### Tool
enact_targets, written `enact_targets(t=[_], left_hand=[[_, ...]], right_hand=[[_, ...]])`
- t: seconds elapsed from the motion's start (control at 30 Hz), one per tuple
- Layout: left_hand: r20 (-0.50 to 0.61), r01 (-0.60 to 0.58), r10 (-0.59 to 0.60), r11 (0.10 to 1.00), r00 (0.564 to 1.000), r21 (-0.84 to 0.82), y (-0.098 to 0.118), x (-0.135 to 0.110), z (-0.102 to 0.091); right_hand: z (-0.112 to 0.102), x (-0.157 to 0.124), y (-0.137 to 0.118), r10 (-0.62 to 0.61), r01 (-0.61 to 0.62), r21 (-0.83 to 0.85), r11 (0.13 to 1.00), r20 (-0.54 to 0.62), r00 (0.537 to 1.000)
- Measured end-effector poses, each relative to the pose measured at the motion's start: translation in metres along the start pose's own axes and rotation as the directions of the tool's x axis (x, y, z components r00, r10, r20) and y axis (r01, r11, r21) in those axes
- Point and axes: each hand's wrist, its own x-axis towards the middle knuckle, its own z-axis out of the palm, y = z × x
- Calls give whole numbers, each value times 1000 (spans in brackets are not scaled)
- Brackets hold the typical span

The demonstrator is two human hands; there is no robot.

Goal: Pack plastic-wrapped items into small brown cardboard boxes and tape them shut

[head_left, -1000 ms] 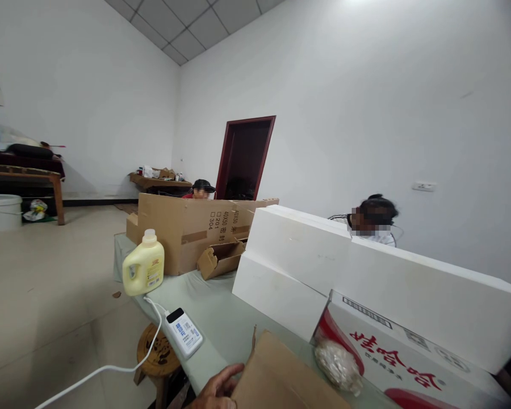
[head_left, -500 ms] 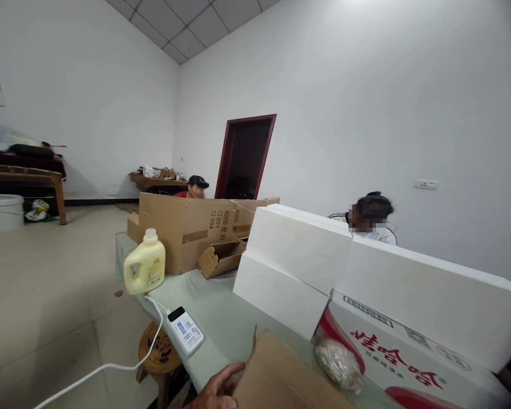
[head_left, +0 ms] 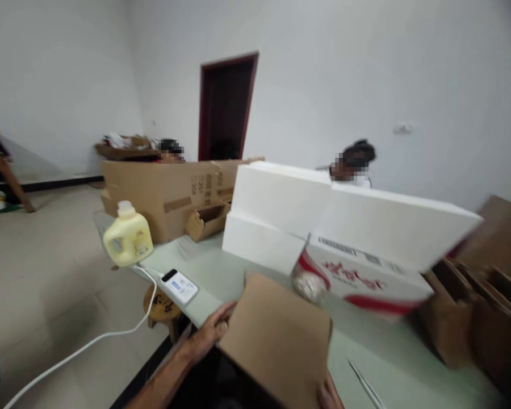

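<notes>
A flat brown cardboard piece (head_left: 276,338) lies tilted over the near edge of the pale green table (head_left: 221,272). My left hand (head_left: 210,332) grips its left edge, fingers curled round it. Only a sliver of my right hand (head_left: 329,396) shows at the cardboard's lower right corner, touching it; its fingers are hidden. The picture is smeared by motion.
A red and white printed box (head_left: 357,275) with a clear bag (head_left: 307,284) before it, long white foam blocks (head_left: 323,210), a yellow jug (head_left: 128,238), a white power bank (head_left: 177,286) with cable, cardboard boxes (head_left: 162,190), brown cartons (head_left: 481,301) at right. Two people sit behind the table.
The view has swung down and to the right. More of the cardboard piece and my left forearm show, my right hand has come into view, and the cartons at right have appeared.
</notes>
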Motion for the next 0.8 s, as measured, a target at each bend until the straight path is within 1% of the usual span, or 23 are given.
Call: enact_targets(t=[0.03, 0.07, 0.13, 0.23, 0.33, 0.43, 0.57, 0.7, 0.8], left_hand=[[1, 19, -19, 1000, 1000, -17, 5, -3, 1], [9, 41, -41, 999, 999, -35, 9, -5, 1], [26, 75, -73, 995, 997, -64, 17, -7, -1], [58, 105, -100, 991, 993, -82, 26, -10, 0], [80, 108, -102, 991, 992, -78, 34, -12, 4], [74, 106, -100, 991, 992, -78, 35, -12, 6], [72, 120, -113, 988, 991, -99, 31, -11, 4], [62, 133, -126, 984, 990, -115, 25, -10, -1], [37, 124, -120, 984, 992, -131, 16, -9, -3]], right_hand=[[0, -10, -2, 61, -67, 107, 992, 60, 996], [1, -19, -7, 85, -101, 203, 974, 86, 993], [5, -31, -20, 71, -103, 312, 944, 111, 991], [12, -39, -39, 56, -93, 383, 919, 105, 993], [13, -44, -47, 84, -127, 408, 904, 122, 989], [11, -45, -42, 92, -149, 431, 890, 151, 984], [8, -42, -31, 78, -144, 443, 885, 164, 983], [6, -36, -24, 85, -135, 433, 891, 134, 987], [1, -29, -12, 136, -160, 419, 894, 87, 987]])
